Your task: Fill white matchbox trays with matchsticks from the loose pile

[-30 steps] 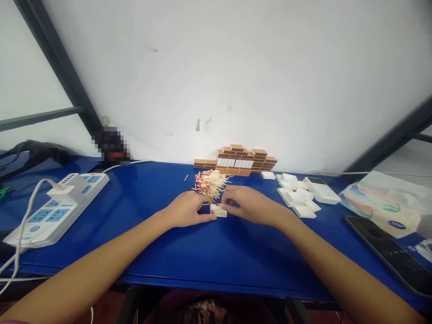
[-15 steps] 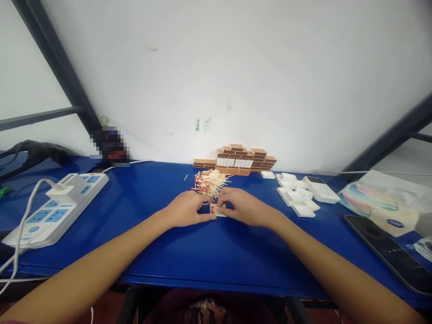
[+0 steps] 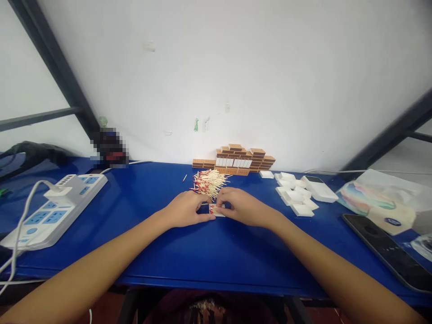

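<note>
"While both hands are working low over the blue tabletop (image 3: 216, 256), what is the left hand (image 3: 189, 208) doing?"

"It is gripping the left end of a small white tray (image 3: 218, 215), with its thumb resting along the near side and its forefinger curling toward the far side."

"And the right hand (image 3: 241, 206)?"

"That one is bending over the other end. Its thumb and forefinger are touching the matches (image 3: 212, 209) lying inside, red heads showing at the left; whether they are pinching any, I cannot tell, as the fingertips are covering the spot."

"Where is the tray sitting?"

"It is lying on the tabletop between the two hands, just in front of a loose match pile (image 3: 211, 181). A single match (image 3: 184, 178) is lying apart, to the left of the pile."

"What is standing behind?"

"Brown matchboxes (image 3: 257, 155) are forming a stepped stack near the wall (image 3: 216, 67), with a row of white ends showing in the middle."

"And off to the right?"

"Several white trays (image 3: 293, 195) are lying in a cluster, some overlapping. A white device (image 3: 320, 189) with a dark screen is sitting just beside them. Farther right, a pastel-patterned soft pack (image 3: 378, 204) is lying behind a dark phone (image 3: 386, 252)."

"On the other side?"

"A white power strip (image 3: 47, 222) is lying there, with an adapter (image 3: 67, 191) sitting on it."
</note>
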Demonstrator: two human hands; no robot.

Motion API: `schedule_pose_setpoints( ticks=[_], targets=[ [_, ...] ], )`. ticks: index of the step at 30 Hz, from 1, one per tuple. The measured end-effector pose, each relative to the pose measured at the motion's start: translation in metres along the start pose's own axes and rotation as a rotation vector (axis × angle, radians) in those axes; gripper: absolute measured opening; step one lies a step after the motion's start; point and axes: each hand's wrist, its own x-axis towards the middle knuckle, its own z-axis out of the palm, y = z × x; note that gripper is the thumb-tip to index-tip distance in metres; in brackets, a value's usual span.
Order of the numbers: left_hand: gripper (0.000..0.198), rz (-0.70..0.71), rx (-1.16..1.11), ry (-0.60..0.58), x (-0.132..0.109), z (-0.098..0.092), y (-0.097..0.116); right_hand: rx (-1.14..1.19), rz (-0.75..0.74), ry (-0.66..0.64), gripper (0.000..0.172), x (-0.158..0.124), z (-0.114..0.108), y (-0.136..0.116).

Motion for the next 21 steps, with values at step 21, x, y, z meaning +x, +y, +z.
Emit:
schedule_pose_setpoints(
  ticks=[21],
  targets=[
    [0.039, -0.005, -0.006, 0.001, 0.0003, 0.0004, -0.0008, -0.052, 0.008, 0.027, 0.009, -0.0004, -0.0008, -0.0021]
  ],
)
